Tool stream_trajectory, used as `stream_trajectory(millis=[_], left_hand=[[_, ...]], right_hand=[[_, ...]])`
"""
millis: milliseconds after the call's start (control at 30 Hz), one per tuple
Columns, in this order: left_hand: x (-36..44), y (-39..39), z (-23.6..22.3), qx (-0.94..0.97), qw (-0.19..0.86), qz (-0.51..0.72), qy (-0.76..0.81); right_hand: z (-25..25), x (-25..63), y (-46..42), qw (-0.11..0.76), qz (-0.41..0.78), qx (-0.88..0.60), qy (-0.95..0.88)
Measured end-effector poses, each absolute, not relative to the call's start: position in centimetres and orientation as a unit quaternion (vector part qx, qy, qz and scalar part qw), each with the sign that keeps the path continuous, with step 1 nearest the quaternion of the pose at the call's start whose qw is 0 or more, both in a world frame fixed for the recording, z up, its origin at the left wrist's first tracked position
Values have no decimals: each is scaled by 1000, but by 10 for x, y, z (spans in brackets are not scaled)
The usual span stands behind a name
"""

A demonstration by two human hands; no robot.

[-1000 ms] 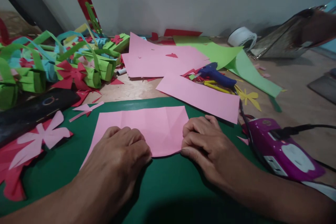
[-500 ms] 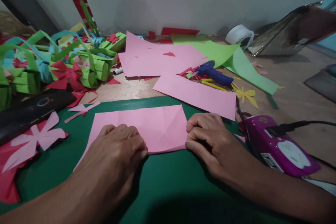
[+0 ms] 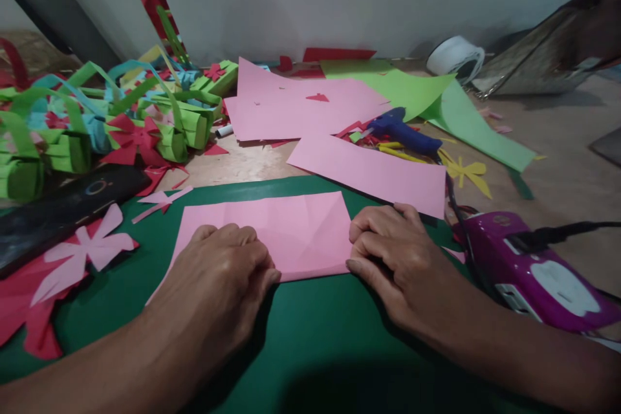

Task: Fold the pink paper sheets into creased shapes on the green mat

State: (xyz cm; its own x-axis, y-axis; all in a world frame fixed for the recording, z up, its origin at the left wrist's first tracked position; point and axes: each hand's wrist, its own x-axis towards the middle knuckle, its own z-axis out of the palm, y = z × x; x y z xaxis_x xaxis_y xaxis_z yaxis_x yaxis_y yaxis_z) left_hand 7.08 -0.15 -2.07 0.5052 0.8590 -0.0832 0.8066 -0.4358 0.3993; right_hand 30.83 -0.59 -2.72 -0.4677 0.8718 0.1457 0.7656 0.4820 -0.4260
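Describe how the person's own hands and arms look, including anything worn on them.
The left hand and right hand are bare; no glove or ring shows. The left forearm and right forearm are uncovered as far as the picture reaches, with no sleeve, watch or bracelet visible. No markings can be made out.

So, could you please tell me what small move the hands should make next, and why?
Probably press the near edge of the creased pink paper flat against the green mat, since that edge looks slightly turned up between the left hand and the right hand, which both hold it.
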Motion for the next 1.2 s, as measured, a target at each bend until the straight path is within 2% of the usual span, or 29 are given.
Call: stream_trajectory(millis=[600,900,1200], left_hand=[[75,2,-26,881,72,11,468],[79,2,-19,887,65,-8,458],[85,7,-10,877,74,-102,464]], right_hand=[[-26,307,-5,157,116,-482,-854],[-27,306,-5,161,107,-473,-859],[-25,306,-5,155,116,-476,-858]])
